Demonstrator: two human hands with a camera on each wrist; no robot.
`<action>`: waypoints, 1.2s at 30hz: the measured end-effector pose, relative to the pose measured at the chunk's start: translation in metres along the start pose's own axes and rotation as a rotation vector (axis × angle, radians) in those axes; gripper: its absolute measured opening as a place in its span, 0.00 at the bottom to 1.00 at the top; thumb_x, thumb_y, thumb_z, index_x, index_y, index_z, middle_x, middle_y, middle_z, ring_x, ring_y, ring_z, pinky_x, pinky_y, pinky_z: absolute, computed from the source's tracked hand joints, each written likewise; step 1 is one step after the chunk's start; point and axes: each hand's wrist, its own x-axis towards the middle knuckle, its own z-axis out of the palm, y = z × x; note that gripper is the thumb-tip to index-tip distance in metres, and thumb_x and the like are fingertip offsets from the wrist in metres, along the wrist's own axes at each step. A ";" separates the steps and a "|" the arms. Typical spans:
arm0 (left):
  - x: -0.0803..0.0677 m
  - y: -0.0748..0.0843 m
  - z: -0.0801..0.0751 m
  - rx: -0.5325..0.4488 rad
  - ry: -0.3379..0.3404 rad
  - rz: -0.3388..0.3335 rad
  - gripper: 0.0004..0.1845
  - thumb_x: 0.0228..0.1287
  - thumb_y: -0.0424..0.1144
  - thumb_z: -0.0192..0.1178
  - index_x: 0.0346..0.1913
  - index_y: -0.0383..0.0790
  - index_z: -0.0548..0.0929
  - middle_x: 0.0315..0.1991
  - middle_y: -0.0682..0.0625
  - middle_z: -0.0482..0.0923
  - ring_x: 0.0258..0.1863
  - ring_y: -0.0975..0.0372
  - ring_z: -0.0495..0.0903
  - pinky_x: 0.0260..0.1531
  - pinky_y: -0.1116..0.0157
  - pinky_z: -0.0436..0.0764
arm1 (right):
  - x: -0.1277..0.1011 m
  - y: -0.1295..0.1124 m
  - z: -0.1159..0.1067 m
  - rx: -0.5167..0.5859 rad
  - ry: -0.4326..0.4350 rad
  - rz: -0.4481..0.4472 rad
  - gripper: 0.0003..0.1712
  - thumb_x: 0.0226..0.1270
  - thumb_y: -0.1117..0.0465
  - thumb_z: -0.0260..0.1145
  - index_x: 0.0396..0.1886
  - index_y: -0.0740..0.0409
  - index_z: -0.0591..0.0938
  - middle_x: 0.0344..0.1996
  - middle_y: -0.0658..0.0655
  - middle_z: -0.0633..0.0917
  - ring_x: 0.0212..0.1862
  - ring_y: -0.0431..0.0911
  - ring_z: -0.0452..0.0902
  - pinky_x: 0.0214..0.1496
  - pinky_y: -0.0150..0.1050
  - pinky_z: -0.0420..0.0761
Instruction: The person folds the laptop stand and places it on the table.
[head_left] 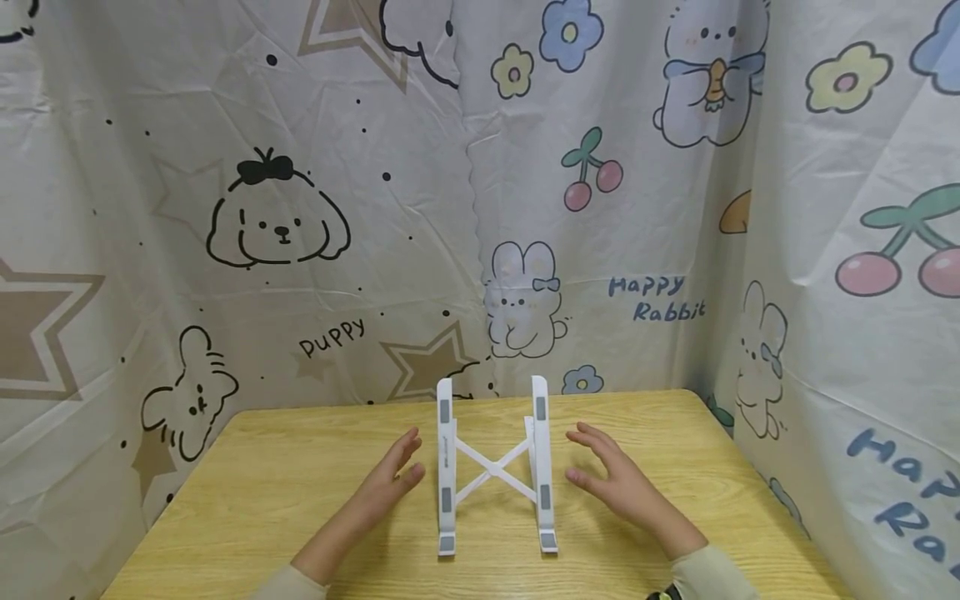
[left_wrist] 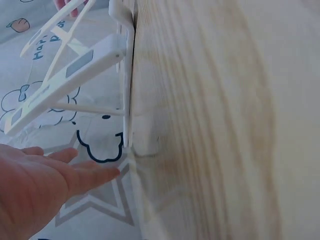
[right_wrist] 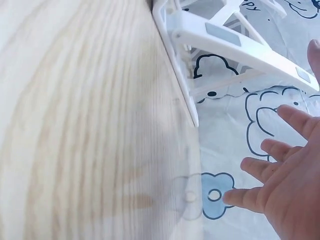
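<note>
A white folding laptop stand (head_left: 495,469) stands unfolded on the wooden table, its two long arms joined by an X-shaped brace and dotted with grey pads. To its left, my left hand (head_left: 387,482) is held apart from it with fingers loosely extended. My right hand (head_left: 617,477) mirrors this on the other side, also holding nothing. In the left wrist view, the stand (left_wrist: 70,75) slopes up from its base beyond the left fingers (left_wrist: 95,177). The right wrist view has the stand (right_wrist: 240,47) above the spread right fingers (right_wrist: 245,199).
The light wooden table (head_left: 300,467) extends around the stand. Behind and to the right hangs a pale curtain (head_left: 420,208) printed with cartoon animals, stars and flowers, close to the table's edges. A dark band (head_left: 663,593) shows at the right sleeve.
</note>
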 end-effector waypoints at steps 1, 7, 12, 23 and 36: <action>0.000 0.000 0.001 -0.013 0.004 -0.008 0.42 0.78 0.53 0.54 0.81 0.34 0.50 0.78 0.29 0.56 0.77 0.34 0.55 0.73 0.34 0.58 | 0.001 -0.001 0.000 0.015 -0.007 0.014 0.35 0.72 0.46 0.68 0.74 0.51 0.71 0.79 0.63 0.61 0.77 0.68 0.56 0.72 0.73 0.61; 0.005 0.000 0.011 0.005 0.058 -0.114 0.45 0.70 0.49 0.66 0.81 0.39 0.55 0.78 0.35 0.58 0.78 0.40 0.55 0.74 0.36 0.59 | 0.004 -0.003 0.005 0.094 -0.026 0.055 0.33 0.73 0.45 0.67 0.72 0.51 0.74 0.79 0.63 0.62 0.78 0.67 0.53 0.73 0.73 0.59; 0.007 -0.003 0.015 0.004 0.077 -0.154 0.48 0.64 0.50 0.72 0.80 0.41 0.58 0.78 0.35 0.60 0.78 0.40 0.57 0.73 0.38 0.61 | 0.006 -0.003 0.011 0.153 -0.046 0.058 0.28 0.75 0.51 0.66 0.70 0.54 0.75 0.78 0.66 0.63 0.78 0.69 0.53 0.73 0.73 0.60; 0.006 -0.001 0.020 0.022 0.083 -0.150 0.40 0.64 0.49 0.72 0.73 0.36 0.69 0.75 0.34 0.65 0.75 0.36 0.60 0.70 0.38 0.67 | 0.011 -0.004 0.022 0.197 -0.065 0.105 0.22 0.73 0.51 0.68 0.62 0.51 0.80 0.77 0.65 0.65 0.79 0.68 0.53 0.75 0.71 0.58; 0.012 -0.004 0.027 0.096 0.081 -0.166 0.22 0.62 0.51 0.73 0.53 0.43 0.84 0.73 0.37 0.70 0.75 0.37 0.61 0.72 0.34 0.60 | 0.010 0.002 0.029 0.238 -0.083 0.131 0.20 0.68 0.50 0.73 0.56 0.49 0.81 0.78 0.62 0.64 0.80 0.66 0.49 0.77 0.70 0.54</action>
